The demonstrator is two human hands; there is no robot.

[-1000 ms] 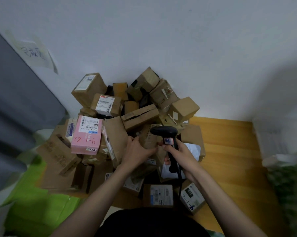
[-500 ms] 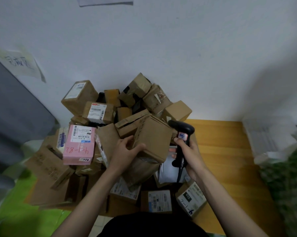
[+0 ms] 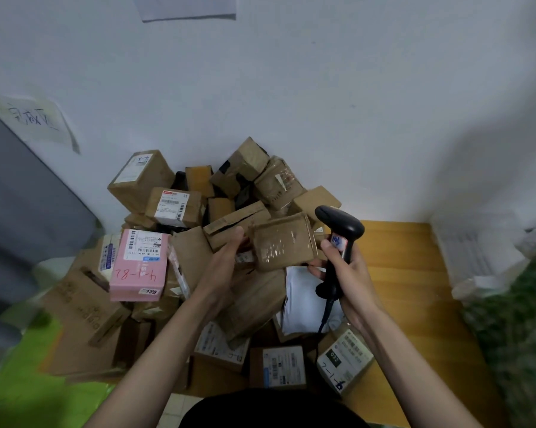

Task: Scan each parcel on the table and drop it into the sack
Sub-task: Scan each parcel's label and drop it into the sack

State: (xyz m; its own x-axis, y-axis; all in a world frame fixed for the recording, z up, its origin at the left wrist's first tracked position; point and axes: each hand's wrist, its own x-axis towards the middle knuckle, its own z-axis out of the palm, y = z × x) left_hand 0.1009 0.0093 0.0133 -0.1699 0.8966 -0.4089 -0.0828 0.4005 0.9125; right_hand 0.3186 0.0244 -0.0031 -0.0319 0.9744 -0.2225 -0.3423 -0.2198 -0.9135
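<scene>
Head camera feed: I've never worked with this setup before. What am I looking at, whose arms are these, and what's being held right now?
There is no machine here. The single view comes from a camera worn on a person's head, looking forward and down, so both bare arms reach in from the bottom edge. The left hand holds a small brown taped parcel lifted above the heap. The right hand grips a black handheld scanner, its head beside the parcel. Below lies a pile of cardboard parcels against the white wall, among them a pink box, on a wooden table. No label shows on the parcel's visible face.
</scene>
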